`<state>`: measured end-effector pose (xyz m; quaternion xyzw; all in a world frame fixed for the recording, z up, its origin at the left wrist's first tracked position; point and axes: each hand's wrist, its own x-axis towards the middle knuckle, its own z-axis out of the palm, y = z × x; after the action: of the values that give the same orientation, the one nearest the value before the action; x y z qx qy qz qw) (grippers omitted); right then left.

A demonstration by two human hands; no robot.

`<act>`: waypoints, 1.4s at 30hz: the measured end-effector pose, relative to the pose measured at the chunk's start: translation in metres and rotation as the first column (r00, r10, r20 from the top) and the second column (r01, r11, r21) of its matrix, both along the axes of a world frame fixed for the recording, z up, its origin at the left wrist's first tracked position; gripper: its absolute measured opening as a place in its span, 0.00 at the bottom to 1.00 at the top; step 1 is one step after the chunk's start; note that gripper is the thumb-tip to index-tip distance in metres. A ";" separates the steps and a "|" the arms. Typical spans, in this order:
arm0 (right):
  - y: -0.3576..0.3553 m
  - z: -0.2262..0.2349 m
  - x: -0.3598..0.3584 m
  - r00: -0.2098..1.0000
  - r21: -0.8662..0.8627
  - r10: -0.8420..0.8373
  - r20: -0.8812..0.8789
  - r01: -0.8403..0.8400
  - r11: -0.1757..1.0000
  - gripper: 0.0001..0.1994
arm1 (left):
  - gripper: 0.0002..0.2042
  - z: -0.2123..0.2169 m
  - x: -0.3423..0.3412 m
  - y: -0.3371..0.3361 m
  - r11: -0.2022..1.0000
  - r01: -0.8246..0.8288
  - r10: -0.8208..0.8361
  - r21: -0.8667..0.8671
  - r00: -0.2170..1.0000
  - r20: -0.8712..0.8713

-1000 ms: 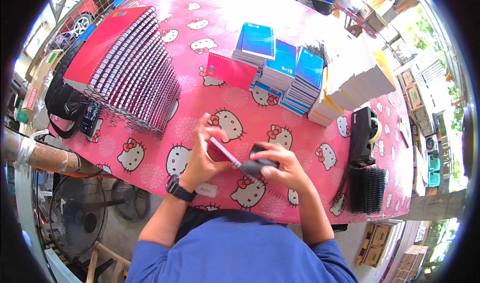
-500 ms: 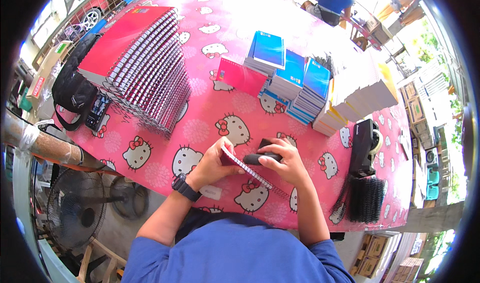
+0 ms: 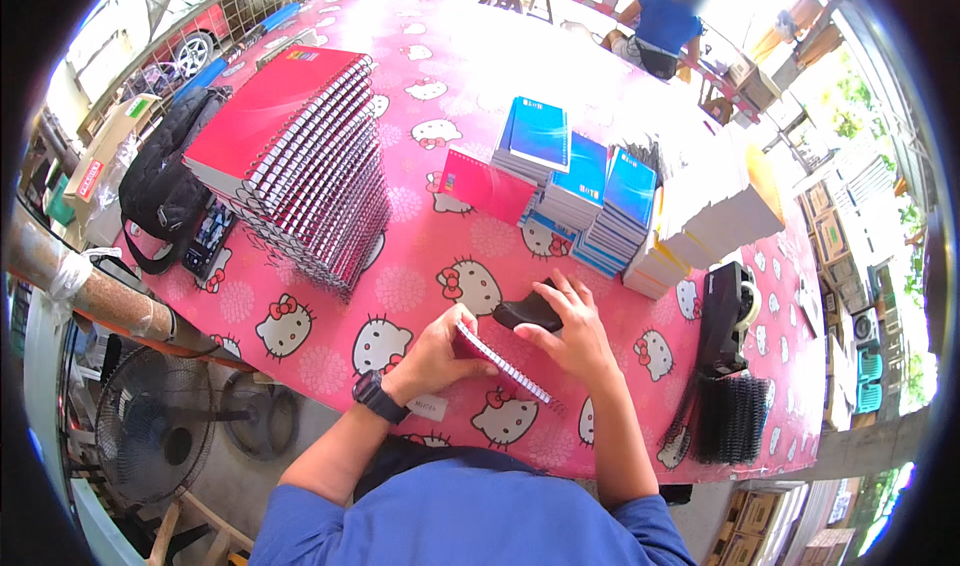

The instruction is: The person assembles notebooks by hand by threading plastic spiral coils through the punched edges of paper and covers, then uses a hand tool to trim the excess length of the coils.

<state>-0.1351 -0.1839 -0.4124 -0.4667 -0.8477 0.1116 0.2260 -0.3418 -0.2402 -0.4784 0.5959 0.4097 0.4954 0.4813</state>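
My left hand (image 3: 440, 354) is closed on a thin red spiral notebook (image 3: 503, 366), held on edge above the table with its white-looking coil binding slanting down to the right. A loose end of coil shows faintly at the lower end. Beyond the notebook, a smooth black object (image 3: 530, 314) rests on the pink tablecloth; its kind cannot be made out. My right hand (image 3: 577, 334) is over the right side of that object, fingers stretched and thumb apart. Close to my left wrist lies a small white label (image 3: 430, 407).
A tall stack of red spiral notebooks (image 3: 320, 166) stands left, beside a phone (image 3: 210, 238) and black bag (image 3: 165, 181). Blue notebooks (image 3: 540, 131) and paper stacks (image 3: 715, 211) stand ahead. A tape dispenser (image 3: 722, 316) and black coils (image 3: 733, 421) are right. A person (image 3: 665, 31) sits far off.
My right hand has loosened from the black object, its fingers spreading, and the object now lies on the cloth. My left hand keeps the notebook. The whole view has shifted slightly.
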 end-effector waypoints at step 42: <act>0.060 0.149 -0.133 0.542 0.312 0.432 -0.721 -0.304 0.900 0.19 | 0.12 0.240 -0.157 0.004 0.184 -0.749 0.853 0.636 0.444 0.276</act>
<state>-0.2677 -0.1236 -0.2630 -0.1650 -0.7509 0.2823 0.5738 -0.4991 -0.2357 -0.2385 0.4540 0.4774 0.7396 -0.1378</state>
